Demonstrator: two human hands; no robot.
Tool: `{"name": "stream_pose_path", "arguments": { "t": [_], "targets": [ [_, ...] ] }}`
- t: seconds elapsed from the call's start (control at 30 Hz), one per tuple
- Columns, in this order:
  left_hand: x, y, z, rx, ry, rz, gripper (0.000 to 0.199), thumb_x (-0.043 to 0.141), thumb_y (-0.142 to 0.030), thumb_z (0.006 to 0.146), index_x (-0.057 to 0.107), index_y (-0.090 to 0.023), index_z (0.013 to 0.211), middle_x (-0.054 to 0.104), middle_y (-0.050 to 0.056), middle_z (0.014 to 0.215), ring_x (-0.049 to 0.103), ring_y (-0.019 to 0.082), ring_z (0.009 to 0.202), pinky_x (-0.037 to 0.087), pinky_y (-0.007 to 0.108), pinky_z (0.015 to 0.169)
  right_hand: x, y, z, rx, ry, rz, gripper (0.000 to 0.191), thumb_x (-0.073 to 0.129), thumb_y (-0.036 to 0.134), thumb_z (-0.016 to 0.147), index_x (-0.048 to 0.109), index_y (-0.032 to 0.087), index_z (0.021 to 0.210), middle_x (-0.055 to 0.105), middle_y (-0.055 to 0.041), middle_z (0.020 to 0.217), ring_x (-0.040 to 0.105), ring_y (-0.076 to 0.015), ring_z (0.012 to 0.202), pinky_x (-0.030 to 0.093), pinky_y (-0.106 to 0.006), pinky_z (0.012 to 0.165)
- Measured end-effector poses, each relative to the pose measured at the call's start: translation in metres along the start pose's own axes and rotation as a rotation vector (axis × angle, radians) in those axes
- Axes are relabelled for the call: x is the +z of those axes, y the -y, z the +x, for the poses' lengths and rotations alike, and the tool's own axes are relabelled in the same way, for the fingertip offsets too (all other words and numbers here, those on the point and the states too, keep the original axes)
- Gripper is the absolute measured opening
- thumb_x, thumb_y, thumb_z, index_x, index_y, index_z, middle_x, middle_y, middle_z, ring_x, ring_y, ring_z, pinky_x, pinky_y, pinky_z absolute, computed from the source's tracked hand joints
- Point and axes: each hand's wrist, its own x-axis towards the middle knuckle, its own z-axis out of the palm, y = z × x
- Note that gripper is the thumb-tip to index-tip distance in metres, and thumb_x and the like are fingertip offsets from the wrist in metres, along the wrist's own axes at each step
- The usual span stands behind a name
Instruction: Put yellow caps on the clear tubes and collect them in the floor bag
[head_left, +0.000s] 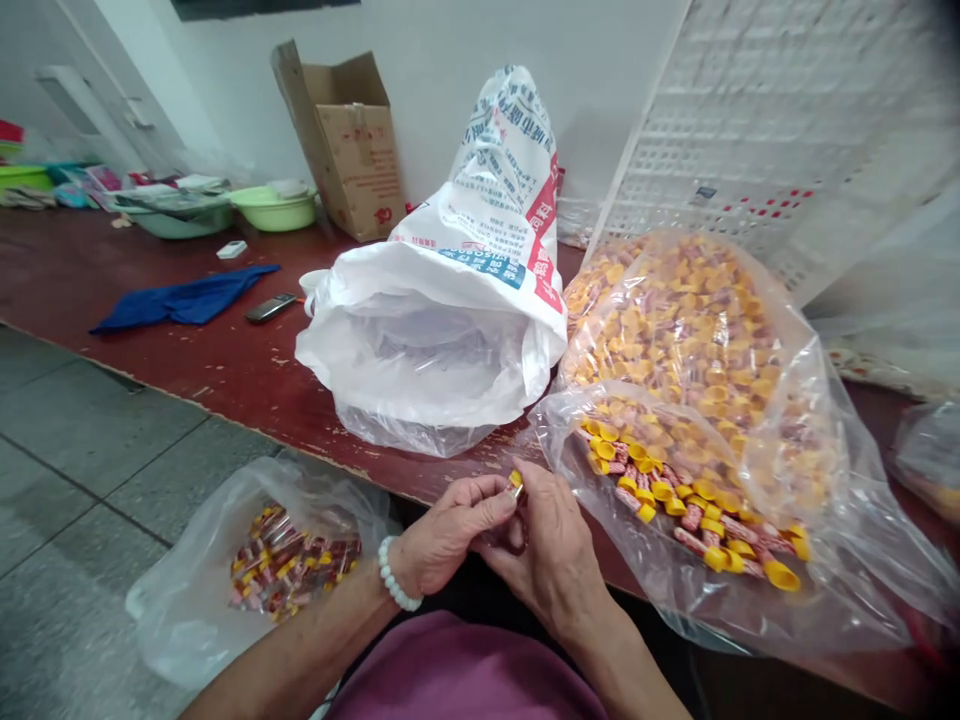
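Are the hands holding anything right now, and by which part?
Yes: a small yellow-capped tube, held below its cap between the fingers of the left hand and the right hand. Only the capped end shows.

Two hands (442,535), two green basins (274,212)

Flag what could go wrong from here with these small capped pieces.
The small yellow-capped red tube, pinched between the left hand and right hand, could slip onto the grey tiled floor. The clear plastic bag of capped tubes hangs near the edge of the dark red wooden table, so it might slide and spill. The slumped clear plastic bag on the floor is open, and could tip its contents out if knocked.
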Motion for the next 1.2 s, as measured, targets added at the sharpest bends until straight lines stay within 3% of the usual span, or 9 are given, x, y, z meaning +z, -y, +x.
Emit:
{"name": "stream_pose_path", "arguments": {
  "t": [0.13, 0.2, 0.3, 0.37, 0.47, 0.6, 0.73, 0.93, 1.2],
  "targets": [
    [0.001, -0.001, -0.001, -0.008, 0.059, 0.005, 0.025, 0.068, -0.032, 0.076, 0.057, -0.014, 0.090, 0.054, 0.001, 0.073, 0.049, 0.008, 0.062, 0.040, 0.019, 0.060, -0.001, 0.009, 0.008, 0.019, 0.112, 0.004, 0.057, 0.072, 0.027, 0.067, 0.048, 0.014, 0.117, 0.064, -0.0121, 0.099, 0.061, -0.0270, 0.089, 0.053, -0.045, 0.077],
    [-0.006, -0.011, 0.000, 0.003, 0.048, 0.120, 0.027, 0.069, -0.028, 0.072, 0.055, -0.017, 0.093, 0.054, 0.000, 0.076, 0.050, 0.009, 0.063, 0.042, 0.021, 0.059, -0.016, 0.013, 0.016, 0.032, 0.192, 0.072, 0.067, 0.076, 0.036, 0.064, 0.048, 0.016, 0.121, 0.057, -0.0149, 0.118, 0.058, -0.0296, 0.104, 0.053, -0.044, 0.083],
    [-0.034, -0.044, 0.013, 0.143, -0.273, 0.794, 0.013, 0.057, -0.027, 0.077, 0.057, -0.018, 0.086, 0.058, 0.001, 0.073, 0.054, 0.013, 0.063, 0.045, 0.025, 0.059, -0.050, 0.001, 0.016, 0.136, 0.148, 0.101, 0.081, 0.072, 0.052, 0.067, 0.040, 0.019, 0.134, 0.039, -0.0163, 0.140, 0.048, -0.0307, 0.121, 0.051, -0.043, 0.089],
    [-0.065, -0.073, 0.033, 0.242, -0.572, 1.260, 0.016, 0.048, -0.025, 0.080, 0.060, -0.016, 0.085, 0.061, 0.005, 0.077, 0.057, 0.017, 0.071, 0.047, 0.029, 0.065, -0.072, -0.025, 0.005, 0.341, 0.024, -0.009, 0.063, 0.061, 0.050, 0.078, 0.043, 0.021, 0.132, 0.053, -0.0136, 0.127, 0.056, -0.0268, 0.109, 0.053, -0.040, 0.082],
    [-0.111, -0.105, 0.074, 0.264, -0.700, 1.467, 0.024, 0.047, -0.020, 0.077, 0.066, -0.012, 0.090, 0.062, 0.011, 0.091, 0.055, 0.027, 0.093, 0.042, 0.040, 0.083, -0.094, -0.078, -0.023, 0.597, -0.008, -0.292, 0.037, 0.049, 0.042, 0.085, 0.060, 0.018, 0.110, 0.066, -0.0112, 0.098, 0.062, -0.0241, 0.087, 0.052, -0.038, 0.073],
    [-0.142, -0.113, 0.120, 0.195, -0.634, 1.690, 0.025, 0.049, -0.009, 0.072, 0.068, -0.008, 0.088, 0.059, 0.015, 0.094, 0.051, 0.032, 0.101, 0.038, 0.044, 0.087, -0.098, -0.116, -0.052, 0.600, 0.189, -0.512, 0.032, 0.047, 0.036, 0.085, 0.065, 0.013, 0.099, 0.068, -0.0129, 0.095, 0.059, -0.0267, 0.091, 0.045, -0.043, 0.084],
    [-0.149, -0.111, 0.130, 0.130, -0.589, 1.824, 0.032, 0.045, -0.006, 0.078, 0.064, -0.006, 0.104, 0.054, 0.014, 0.101, 0.051, 0.023, 0.087, 0.038, 0.036, 0.079, -0.073, -0.108, -0.047, 0.549, 0.287, -0.556, 0.032, 0.050, 0.036, 0.087, 0.061, 0.016, 0.109, 0.067, -0.0107, 0.099, 0.057, -0.0240, 0.091, 0.043, -0.037, 0.081],
    [-0.147, -0.113, 0.113, 0.055, -0.528, 1.859, 0.028, 0.043, -0.016, 0.085, 0.065, -0.010, 0.100, 0.053, 0.005, 0.083, 0.044, 0.013, 0.069, 0.030, 0.023, 0.063, -0.045, -0.102, -0.039, 0.410, 0.188, -0.699, 0.026, 0.056, 0.030, 0.086, 0.063, 0.023, 0.109, 0.064, -0.0083, 0.083, 0.055, -0.0231, 0.078, 0.040, -0.034, 0.068],
    [-0.160, -0.127, 0.091, -0.047, -0.335, 1.764, 0.036, 0.055, -0.004, 0.070, 0.065, -0.011, 0.104, 0.059, -0.005, 0.062, 0.045, 0.010, 0.058, 0.029, 0.017, 0.056, -0.057, -0.116, -0.047, 0.535, -0.014, -0.163, 0.030, 0.049, 0.040, 0.089, 0.062, 0.018, 0.104, 0.064, -0.0098, 0.098, 0.057, -0.0223, 0.091, 0.044, -0.039, 0.082]
  ]
}}
